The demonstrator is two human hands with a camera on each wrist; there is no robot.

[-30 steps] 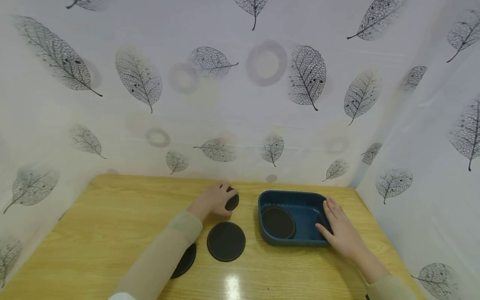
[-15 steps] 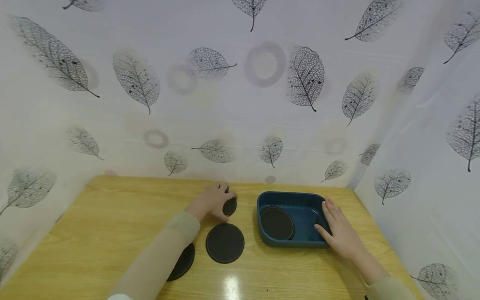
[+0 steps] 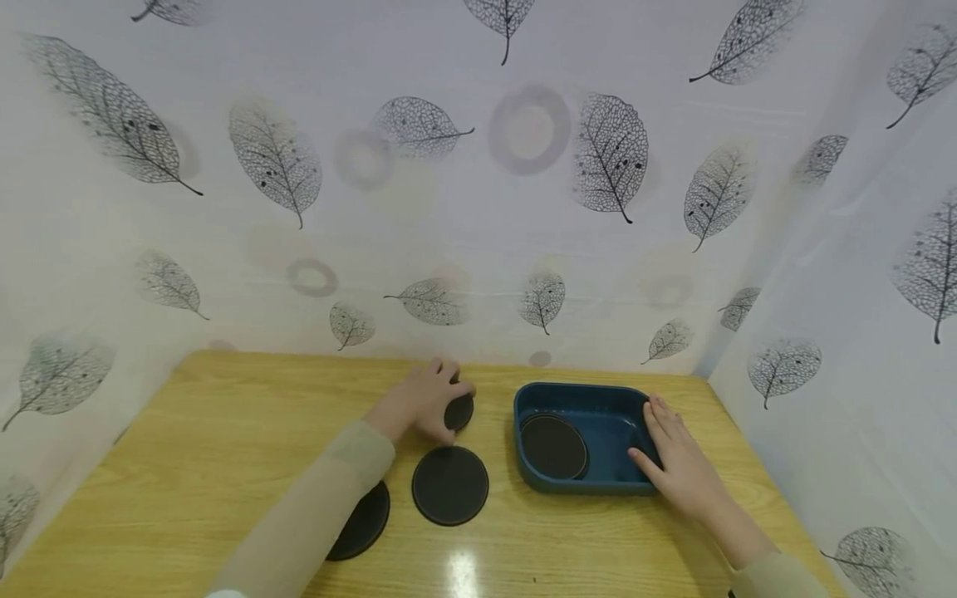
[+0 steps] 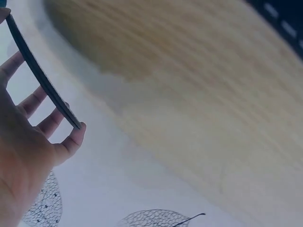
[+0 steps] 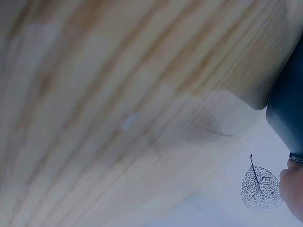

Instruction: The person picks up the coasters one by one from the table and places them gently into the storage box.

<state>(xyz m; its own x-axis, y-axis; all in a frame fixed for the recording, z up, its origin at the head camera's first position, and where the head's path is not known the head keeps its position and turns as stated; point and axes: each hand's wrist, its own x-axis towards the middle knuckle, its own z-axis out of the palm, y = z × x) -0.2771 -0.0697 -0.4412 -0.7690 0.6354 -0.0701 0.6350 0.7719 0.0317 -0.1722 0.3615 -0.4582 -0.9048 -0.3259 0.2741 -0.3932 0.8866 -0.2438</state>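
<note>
My left hand (image 3: pixel 428 401) holds a thin black round coaster (image 3: pixel 459 411) by its edge, near the back of the table. In the left wrist view, the coaster (image 4: pixel 45 78) shows edge-on with the fingertips along its rim; in the head view the hand covers part of it. My right hand (image 3: pixel 682 465) rests on the right wall of a dark blue rectangular box (image 3: pixel 583 484), fingers straight along the rim and thumb reaching over the inside. Another black coaster (image 3: pixel 555 447) leans inside the box at its left end. In the right wrist view, a fingertip (image 5: pixel 292 189) touches the box (image 5: pixel 289 104).
Two more black coasters lie on the wooden table (image 3: pixel 224 432): one whole coaster (image 3: pixel 450 486) in front of the left hand, and one coaster (image 3: pixel 364 523) partly under the left sleeve. A leaf-patterned white curtain (image 3: pixel 478 208) stands behind and to the right of the table.
The left hand keeps its hold on the coaster and has moved slightly nearer me, its thumb now right by the flat coaster's far edge. The right hand and the box have stayed put.
</note>
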